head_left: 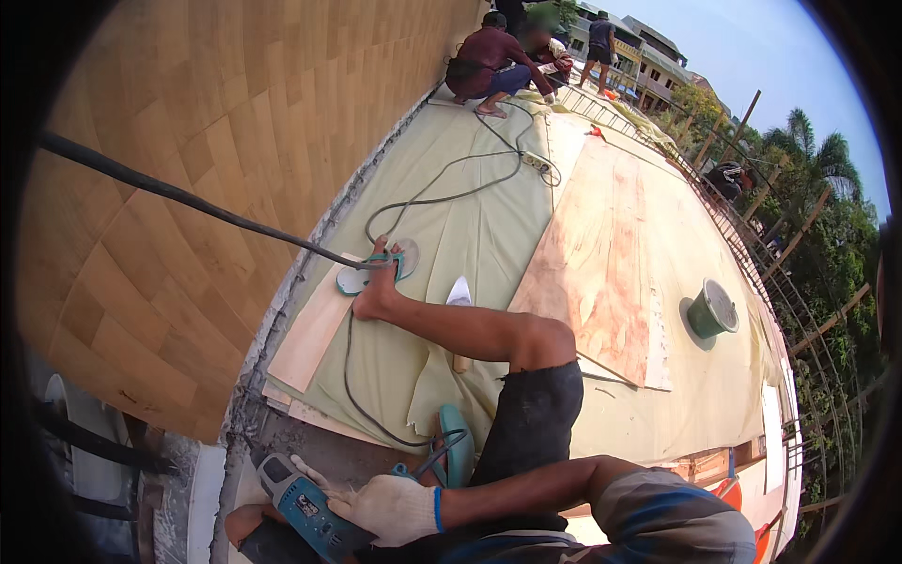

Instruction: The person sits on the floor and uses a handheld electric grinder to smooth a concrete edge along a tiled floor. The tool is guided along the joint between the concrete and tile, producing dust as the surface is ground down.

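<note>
One gloved right hand (390, 508) has its fingers clamped on a corded teal power tool (324, 526) held low at the lap; the undersides of the fingers are hidden. The left hand cannot be made out for certain. The tool's grey end lies left of the fingers. It looks stiff, hard-cased and fairly heavy, so a firm hold around the body and handle, clear of that grey end, seems best; the knitted glove probably helps on the smooth casing. The dark cord (404, 440) looks supple and could tug.

Just ahead of the fingers is a teal sandal (458, 456) on one foot. Farther ahead, a pale board (315, 324) lies on wrinkled greenish sheeting (451, 226), which looks thin and soft. A trowel (459, 293) rests beyond the shin. Ahead and well right of the fingers come a plywood panel (601, 254) and a green bucket (712, 315). A wood-patterned wall (207, 179) rises to their left. Farthest off are crouching co-workers (489, 61), palms (813, 160) and buildings (658, 66).
</note>
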A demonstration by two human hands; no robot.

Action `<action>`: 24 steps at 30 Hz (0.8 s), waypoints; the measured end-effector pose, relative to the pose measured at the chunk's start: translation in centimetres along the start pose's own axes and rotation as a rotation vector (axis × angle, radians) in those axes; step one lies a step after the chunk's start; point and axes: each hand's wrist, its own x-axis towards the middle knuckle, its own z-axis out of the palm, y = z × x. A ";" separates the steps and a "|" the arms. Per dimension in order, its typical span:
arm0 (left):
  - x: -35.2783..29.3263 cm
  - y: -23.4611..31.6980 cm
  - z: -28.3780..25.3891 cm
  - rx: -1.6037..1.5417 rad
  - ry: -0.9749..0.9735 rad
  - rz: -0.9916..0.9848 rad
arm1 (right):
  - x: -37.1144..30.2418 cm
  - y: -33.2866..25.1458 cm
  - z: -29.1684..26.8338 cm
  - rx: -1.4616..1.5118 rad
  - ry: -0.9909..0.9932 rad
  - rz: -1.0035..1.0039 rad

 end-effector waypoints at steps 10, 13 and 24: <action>-2.2 2.0 -0.9 0.032 -0.142 0.057 | -0.3 -0.8 -0.8 -0.048 -0.057 0.013; -0.7 1.9 -0.3 0.060 -0.271 0.027 | -0.2 -0.3 -3.5 -0.105 -0.103 -0.001; 2.9 -2.5 2.3 0.145 0.356 0.186 | 0.7 6.5 -9.8 -0.340 -0.100 -0.146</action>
